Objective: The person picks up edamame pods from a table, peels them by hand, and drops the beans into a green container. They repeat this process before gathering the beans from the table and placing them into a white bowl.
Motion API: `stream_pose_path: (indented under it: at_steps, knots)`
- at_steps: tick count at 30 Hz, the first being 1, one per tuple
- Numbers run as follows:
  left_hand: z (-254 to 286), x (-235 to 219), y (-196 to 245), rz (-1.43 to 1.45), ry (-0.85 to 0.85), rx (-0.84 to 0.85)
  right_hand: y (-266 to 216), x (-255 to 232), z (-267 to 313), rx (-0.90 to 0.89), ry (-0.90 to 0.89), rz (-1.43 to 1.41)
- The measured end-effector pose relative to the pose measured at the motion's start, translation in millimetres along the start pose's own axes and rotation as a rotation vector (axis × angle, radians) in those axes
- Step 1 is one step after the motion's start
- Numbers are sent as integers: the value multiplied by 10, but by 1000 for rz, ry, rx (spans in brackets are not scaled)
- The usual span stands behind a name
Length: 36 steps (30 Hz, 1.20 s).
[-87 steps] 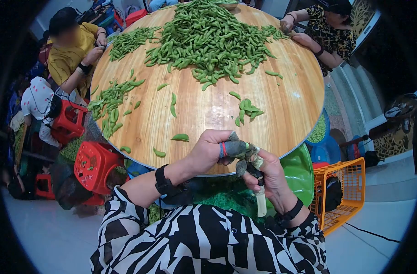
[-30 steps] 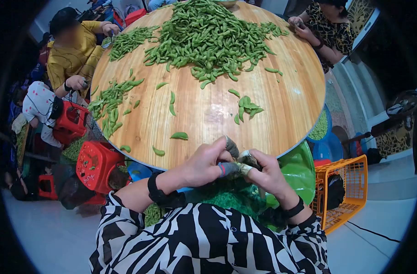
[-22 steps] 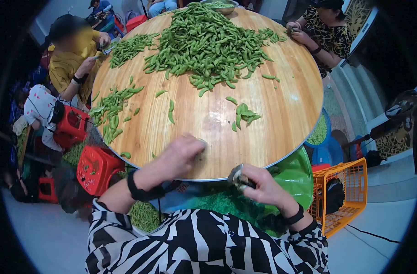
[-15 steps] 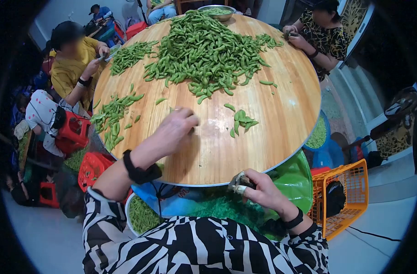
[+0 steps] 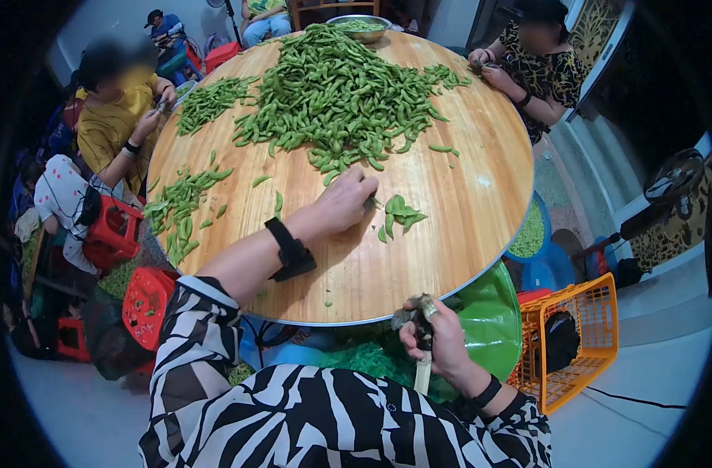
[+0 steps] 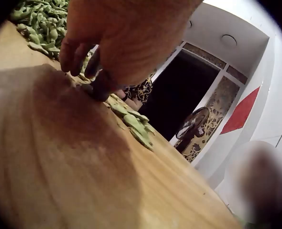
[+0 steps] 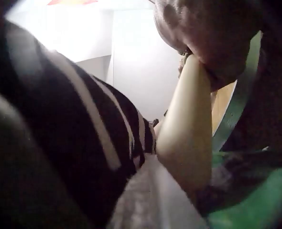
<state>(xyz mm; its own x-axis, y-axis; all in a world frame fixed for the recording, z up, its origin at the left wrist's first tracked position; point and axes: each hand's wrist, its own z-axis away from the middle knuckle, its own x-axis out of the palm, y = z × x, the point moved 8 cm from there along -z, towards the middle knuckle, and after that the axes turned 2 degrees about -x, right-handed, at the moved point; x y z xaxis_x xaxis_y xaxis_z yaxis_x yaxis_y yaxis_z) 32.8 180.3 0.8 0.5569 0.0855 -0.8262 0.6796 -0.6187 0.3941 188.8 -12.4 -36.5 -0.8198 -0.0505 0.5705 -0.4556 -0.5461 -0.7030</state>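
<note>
My left hand (image 5: 344,201) reaches over the round wooden table, palm down with bent fingers. Its fingertips are right at the tabletop in the left wrist view, between the big heap of green soybean pods (image 5: 332,97) and a small cluster of pods (image 5: 403,212). I cannot tell whether a pod is between those fingers. Near the table's front edge, my right hand (image 5: 443,337) grips a tool with a long pale handle (image 7: 188,129); its working end is hidden by the fingers. Worn, dark coverings wrap some right fingertips.
More loose pods (image 5: 186,199) lie at the table's left (image 5: 449,257). Two people work pods across it, left and right. A green tub (image 5: 492,324) and an orange crate (image 5: 574,343) stand at my right, red stools (image 5: 147,304) at my left. A metal bowl (image 5: 361,30) sits at the back.
The hands were together at the front edge, then parted. My left hand swept out over the table, forward and then right, toward the small pod cluster. The right hand stayed near the edge, turning the handle into view.
</note>
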Motion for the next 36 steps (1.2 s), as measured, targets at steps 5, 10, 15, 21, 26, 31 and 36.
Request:
stream_pose_path:
  at_steps: [5,10,15,21,26,31,36]
  knots:
    - [358,-104,89,466,-268,-480,-124,102,-81,-82,-101,70]
    - [620,-184,586,997,-117,-408,-255,218,-224,-192,-41,224]
    - [831,-63,783,1183,-59,-490,-221,259,-260,-233,-102,258]
    - [928,-17,794,1227,-48,-557,-238,326,-209,-270,-103,360]
    - [931,15,758,1344,30,-659,-242,352,-221,-280,-165,342]
    - [925,25,770,1375,41,-627,-245,334,-207,-272,-192,354]
    - [935,4,788,1377,53,-612,-258,323,-199,-309,-206,337]
